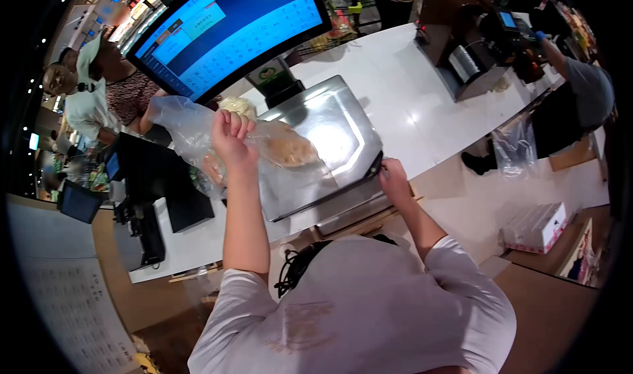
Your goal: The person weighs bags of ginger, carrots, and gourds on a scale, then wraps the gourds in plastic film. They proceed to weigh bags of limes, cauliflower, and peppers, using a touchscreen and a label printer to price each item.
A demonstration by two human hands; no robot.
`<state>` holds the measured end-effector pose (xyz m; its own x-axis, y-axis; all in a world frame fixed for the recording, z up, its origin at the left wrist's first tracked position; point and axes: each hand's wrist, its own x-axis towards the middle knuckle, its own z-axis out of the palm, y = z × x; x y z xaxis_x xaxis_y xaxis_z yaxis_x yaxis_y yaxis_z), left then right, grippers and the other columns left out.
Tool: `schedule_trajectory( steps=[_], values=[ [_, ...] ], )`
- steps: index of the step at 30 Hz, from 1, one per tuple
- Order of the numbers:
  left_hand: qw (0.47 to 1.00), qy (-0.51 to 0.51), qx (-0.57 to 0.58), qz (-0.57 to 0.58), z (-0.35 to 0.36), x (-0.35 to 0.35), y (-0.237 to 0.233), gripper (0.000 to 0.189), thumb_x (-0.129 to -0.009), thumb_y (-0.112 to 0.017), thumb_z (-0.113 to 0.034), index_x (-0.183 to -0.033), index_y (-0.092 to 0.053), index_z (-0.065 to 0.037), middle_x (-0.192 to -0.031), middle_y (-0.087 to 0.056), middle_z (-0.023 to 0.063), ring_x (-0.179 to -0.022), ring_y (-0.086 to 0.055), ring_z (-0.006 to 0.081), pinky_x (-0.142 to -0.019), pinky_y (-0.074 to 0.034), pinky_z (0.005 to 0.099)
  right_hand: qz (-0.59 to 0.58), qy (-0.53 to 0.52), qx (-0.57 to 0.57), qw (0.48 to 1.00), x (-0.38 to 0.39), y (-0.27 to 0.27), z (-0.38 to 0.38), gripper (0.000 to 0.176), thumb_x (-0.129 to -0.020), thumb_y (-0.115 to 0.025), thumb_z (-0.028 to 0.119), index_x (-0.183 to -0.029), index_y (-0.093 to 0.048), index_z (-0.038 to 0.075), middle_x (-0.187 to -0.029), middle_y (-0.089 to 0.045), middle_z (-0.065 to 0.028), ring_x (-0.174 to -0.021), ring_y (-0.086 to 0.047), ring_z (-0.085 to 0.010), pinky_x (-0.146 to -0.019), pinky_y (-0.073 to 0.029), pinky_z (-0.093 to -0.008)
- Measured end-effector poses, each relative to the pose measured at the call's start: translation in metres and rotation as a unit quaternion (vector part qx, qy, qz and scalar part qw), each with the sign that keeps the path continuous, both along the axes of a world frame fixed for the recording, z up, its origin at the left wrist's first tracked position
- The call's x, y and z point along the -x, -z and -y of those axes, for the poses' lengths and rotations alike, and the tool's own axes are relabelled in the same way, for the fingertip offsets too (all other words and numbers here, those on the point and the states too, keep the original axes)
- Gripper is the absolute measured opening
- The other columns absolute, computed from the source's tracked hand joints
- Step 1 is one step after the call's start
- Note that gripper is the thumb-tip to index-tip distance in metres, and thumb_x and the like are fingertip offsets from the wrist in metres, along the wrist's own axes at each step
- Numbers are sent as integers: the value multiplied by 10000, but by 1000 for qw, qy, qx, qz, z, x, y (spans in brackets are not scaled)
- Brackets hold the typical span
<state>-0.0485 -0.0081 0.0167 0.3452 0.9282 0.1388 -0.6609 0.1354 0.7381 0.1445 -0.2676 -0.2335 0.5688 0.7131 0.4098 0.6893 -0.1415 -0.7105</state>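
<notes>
Bag held up at the weighing scale.

The left hand point(232, 137) is clenched around the gathered neck of a clear plastic bag point(290, 151) of pale, roundish food, which hangs over the left side of the flat, shiny steel scale platter point(339, 120). The right hand point(394, 176) sits at the platter's front right corner, fingers curled; I cannot tell whether it grips anything. Behind the platter stands a wide blue touchscreen point(224, 25).

L hand point(232, 140) raised in a tight fist, forearm near vertical w/ elbow bent; R hand point(393, 176) lower, arm stretched fwd, fingers curled, both forearms bare.
</notes>
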Motion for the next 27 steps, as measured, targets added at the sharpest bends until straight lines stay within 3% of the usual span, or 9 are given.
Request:
schedule_trajectory(
  steps=[2, 5, 8, 11, 13, 15, 20, 24, 27],
  values=[
    [997, 37, 0, 62, 6, 5, -14, 251, -966, -419, -215, -737, -406, -114, -548, -286, -31, -462, -261, 79, -450, -243, 228, 2, 1, -7, 1000, -1, -1, -1, 197, -737, -635, -12, -925, -584, 10, -894, -585, -180, -902, -553, -380, -795, -468, -429],
    [981, 123, -18, 148, 16, 15, -28, 260, -967, -409, -221, -733, -401, -108, -542, -294, -26, -464, -267, 80, -444, -243, 233, -36, 15, -11, 999, -1, 21, 6, 145, -779, -634, 1, -916, -589, 11, -892, -603, -134, -861, -590, -304, -766, -482, -381],
    [968, 150, -19, 201, 31, 21, -46, 263, -971, -392, -234, -738, -391, -112, -531, -284, -30, -451, -254, 78, -442, -229, 237, -298, 161, -11, 941, -11, 24, 27, 93, -834, -620, 10, -921, -587, 17, -867, -607, -70, -800, -604, -193, -741, -493, -315],
    [952, 181, -35, 243, 48, 23, -62, 269, -978, -385, -249, -745, -379, -114, -534, -290, -30, -461, -264, 87, -458, -240, 252, -519, 142, -191, 821, 0, -66, 32, 98, -866, -590, 2, -958, -588, 39, -920, -613, -54, -819, -596, -133, -721, -501, -275],
    [947, 189, -39, 257, 65, 20, -69, 269, -981, -380, -252, -749, -372, -116, -537, -293, -30, -467, -268, 89, -470, -247, 257, -634, 7, -273, 723, 30, -156, 18, 160, -866, -584, -15, -1017, -568, 34, -912, -609, -53, -788, -597, -128, -731, -501, -257],
    [937, 207, -57, 274, 80, 13, -75, 274, -986, -373, -259, -750, -361, -121, -541, -293, -29, -474, -270, 93, -485, -256, 263, -669, -107, -268, 685, 58, -215, 5, 155, -852, -622, 9, -998, -570, 8, -909, -622, -53, -783, -596, -118, -722, -497, -239],
    [921, 233, -90, 298, 119, 6, -93, 284, -988, -366, -271, -743, -349, -129, -545, -304, -31, -473, -278, 89, -477, -264, 251, -601, -200, -103, 767, 85, -275, -21, 216, -846, -574, -61, -1049, -547, 8, -938, -620, -64, -868, -616, -123, -754, -506, -257],
    [905, 255, -104, 325, 152, 7, -108, 300, -990, -379, -297, -735, -348, -141, -554, -362, -38, -449, -302, 72, -434, -274, 218, -573, -253, -231, 745, 107, -266, -15, 319, -813, -669, -31, -1094, -534, 36, -940, -577, -35, -685, -469, -23, -596, -413, -177],
    [882, 303, -136, 334, 168, 11, -117, 296, -990, -393, -295, -738, -355, -144, -556, -380, -43, -441, -307, 68, -433, -290, 210, -443, -253, -240, 826, 114, -274, -6, 467, -742, -676, -120, -1136, -494, 51, -1149, -531, -87, -713, -488, -63, -622, -427, -205]
  ],
)
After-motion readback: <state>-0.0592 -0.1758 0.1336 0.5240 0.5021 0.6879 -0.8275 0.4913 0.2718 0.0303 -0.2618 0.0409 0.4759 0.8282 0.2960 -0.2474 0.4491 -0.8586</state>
